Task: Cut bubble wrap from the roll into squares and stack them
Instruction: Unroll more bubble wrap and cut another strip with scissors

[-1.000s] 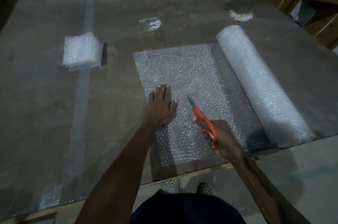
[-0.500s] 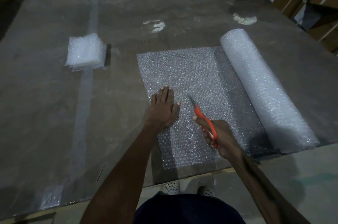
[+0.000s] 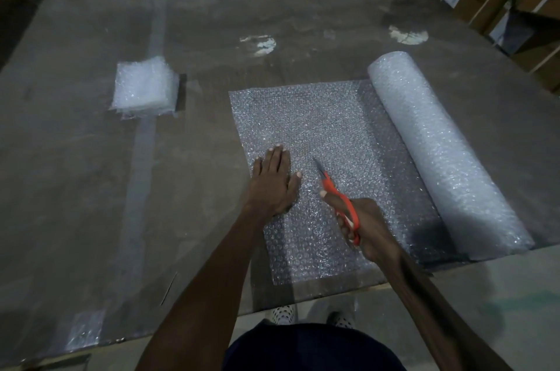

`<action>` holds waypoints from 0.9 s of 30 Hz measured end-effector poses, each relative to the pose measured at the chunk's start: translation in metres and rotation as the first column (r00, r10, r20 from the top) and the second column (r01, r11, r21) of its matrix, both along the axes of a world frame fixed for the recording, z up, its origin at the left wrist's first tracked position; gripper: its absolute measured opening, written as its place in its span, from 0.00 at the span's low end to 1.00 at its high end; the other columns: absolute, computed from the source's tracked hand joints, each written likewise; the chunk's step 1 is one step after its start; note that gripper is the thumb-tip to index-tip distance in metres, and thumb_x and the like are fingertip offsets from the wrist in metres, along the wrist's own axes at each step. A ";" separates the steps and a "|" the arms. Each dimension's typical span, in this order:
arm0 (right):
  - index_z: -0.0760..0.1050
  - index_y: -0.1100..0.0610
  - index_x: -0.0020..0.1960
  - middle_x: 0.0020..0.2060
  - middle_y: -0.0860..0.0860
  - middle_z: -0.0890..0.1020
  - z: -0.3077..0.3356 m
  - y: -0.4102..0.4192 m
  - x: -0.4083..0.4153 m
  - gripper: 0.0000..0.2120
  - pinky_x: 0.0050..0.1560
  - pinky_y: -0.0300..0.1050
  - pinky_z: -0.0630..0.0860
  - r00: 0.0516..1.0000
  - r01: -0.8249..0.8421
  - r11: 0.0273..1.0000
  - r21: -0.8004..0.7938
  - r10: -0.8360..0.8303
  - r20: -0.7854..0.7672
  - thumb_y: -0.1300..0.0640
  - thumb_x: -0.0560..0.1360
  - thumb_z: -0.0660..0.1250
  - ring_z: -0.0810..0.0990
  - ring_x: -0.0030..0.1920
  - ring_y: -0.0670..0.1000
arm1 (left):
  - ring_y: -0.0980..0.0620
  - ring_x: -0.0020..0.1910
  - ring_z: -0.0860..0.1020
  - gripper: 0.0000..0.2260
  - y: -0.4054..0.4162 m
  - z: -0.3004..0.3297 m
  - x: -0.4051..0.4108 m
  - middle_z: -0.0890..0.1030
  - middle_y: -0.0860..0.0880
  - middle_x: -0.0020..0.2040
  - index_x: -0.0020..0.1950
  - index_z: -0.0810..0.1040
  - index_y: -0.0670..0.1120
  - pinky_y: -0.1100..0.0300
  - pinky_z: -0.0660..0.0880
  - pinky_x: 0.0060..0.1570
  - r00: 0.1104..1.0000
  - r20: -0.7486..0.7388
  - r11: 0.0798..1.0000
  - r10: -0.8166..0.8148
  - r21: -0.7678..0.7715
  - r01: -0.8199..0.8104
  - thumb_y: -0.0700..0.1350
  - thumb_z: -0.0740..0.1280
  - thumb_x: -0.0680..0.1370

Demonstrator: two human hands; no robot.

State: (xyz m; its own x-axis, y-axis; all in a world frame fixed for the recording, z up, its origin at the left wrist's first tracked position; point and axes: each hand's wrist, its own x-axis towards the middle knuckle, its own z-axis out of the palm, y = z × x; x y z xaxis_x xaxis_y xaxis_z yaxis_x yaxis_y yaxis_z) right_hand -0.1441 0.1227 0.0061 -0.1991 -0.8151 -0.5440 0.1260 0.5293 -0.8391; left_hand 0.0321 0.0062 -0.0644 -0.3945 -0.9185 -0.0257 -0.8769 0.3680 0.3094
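The left hand (image 3: 272, 185) is lying flat, palm down, with its fingers straight and held close together, pointing toward the far edge of the worktop (image 3: 91, 188); the thumb is spreading out to the right. Its forearm is reaching in from the near edge, bare to the elbow. The right hand (image 3: 363, 225) is sitting just beside it to the right, slightly nearer the near edge, with fingers curling through the orange handles of the scissors (image 3: 339, 200), whose blades are pointing away and to the left. The right forearm is angling in from the near right corner.
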 end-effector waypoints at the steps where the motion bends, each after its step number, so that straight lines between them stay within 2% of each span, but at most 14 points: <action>1: 0.75 0.58 0.29 0.23 0.55 0.73 -0.001 -0.001 0.000 0.22 0.22 0.36 0.62 1.000 -0.004 1.000 -0.003 0.004 0.001 0.47 0.69 0.80 0.66 0.19 0.49 | 0.46 0.81 0.46 0.33 0.000 0.000 0.000 0.49 0.44 0.82 0.82 0.51 0.43 0.46 0.42 0.78 1.000 0.001 1.000 0.000 -0.001 0.000 0.60 0.43 0.81; 6: 0.75 0.60 0.30 0.22 0.55 0.71 -0.006 0.000 -0.002 0.21 0.22 0.37 0.61 1.000 -0.007 1.000 -0.011 0.007 0.023 0.48 0.69 0.80 0.64 0.18 0.49 | 0.47 0.81 0.45 0.33 -0.001 0.001 0.000 0.48 0.44 0.82 0.82 0.50 0.43 0.47 0.41 0.78 1.000 0.007 1.000 0.002 0.014 -0.003 0.60 0.43 0.81; 11: 0.77 0.61 0.34 0.24 0.56 0.73 -0.006 -0.003 0.000 0.21 0.22 0.36 0.63 1.000 -0.002 1.000 -0.007 0.002 0.027 0.46 0.69 0.80 0.66 0.19 0.49 | 0.47 0.81 0.45 0.33 0.002 0.004 0.000 0.47 0.44 0.82 0.82 0.49 0.43 0.47 0.41 0.78 1.000 0.001 1.000 0.002 0.019 -0.002 0.60 0.42 0.81; 17: 0.76 0.60 0.32 0.23 0.54 0.73 -0.004 -0.013 0.002 0.20 0.21 0.37 0.64 1.000 -0.001 1.000 -0.002 0.001 0.016 0.47 0.69 0.80 0.67 0.19 0.49 | 0.46 0.81 0.47 0.29 0.000 0.004 0.001 0.50 0.44 0.82 0.82 0.52 0.44 0.45 0.44 0.78 1.000 -0.011 1.000 -0.007 -0.005 0.006 0.58 0.49 0.85; 21: 0.76 0.61 0.34 0.25 0.55 0.73 -0.007 -0.015 0.001 0.18 0.20 0.37 0.63 1.000 0.004 1.000 -0.002 -0.004 0.017 0.50 0.69 0.80 0.66 0.18 0.48 | 0.45 0.80 0.51 0.30 -0.006 0.003 0.003 0.55 0.45 0.81 0.81 0.56 0.44 0.42 0.46 0.77 1.000 0.000 0.999 -0.004 -0.034 0.004 0.60 0.45 0.83; 24: 0.78 0.61 0.35 0.26 0.56 0.74 -0.008 -0.017 0.000 0.19 0.21 0.37 0.64 1.000 0.004 1.000 0.004 -0.004 0.016 0.48 0.68 0.81 0.67 0.20 0.48 | 0.44 0.79 0.54 0.32 -0.017 0.002 0.004 0.59 0.44 0.80 0.79 0.60 0.44 0.41 0.49 0.76 1.000 0.002 0.998 0.026 -0.061 -0.026 0.61 0.41 0.81; 27: 0.79 0.61 0.36 0.27 0.56 0.74 -0.008 -0.021 0.001 0.20 0.22 0.37 0.63 1.000 0.005 1.000 0.003 -0.005 0.010 0.45 0.67 0.81 0.67 0.20 0.49 | 0.43 0.79 0.53 0.31 -0.031 0.004 0.004 0.57 0.43 0.80 0.80 0.59 0.44 0.42 0.49 0.76 0.998 0.024 0.998 0.058 -0.032 -0.057 0.59 0.43 0.81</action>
State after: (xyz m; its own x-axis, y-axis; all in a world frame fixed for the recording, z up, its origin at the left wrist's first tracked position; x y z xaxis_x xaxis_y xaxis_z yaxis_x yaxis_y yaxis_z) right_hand -0.1434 0.1021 -0.0023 -0.1971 -0.8126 -0.5484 0.1372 0.5310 -0.8362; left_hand 0.0360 -0.0244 -0.0607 -0.3406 -0.9402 -0.0052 -0.9040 0.3260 0.2765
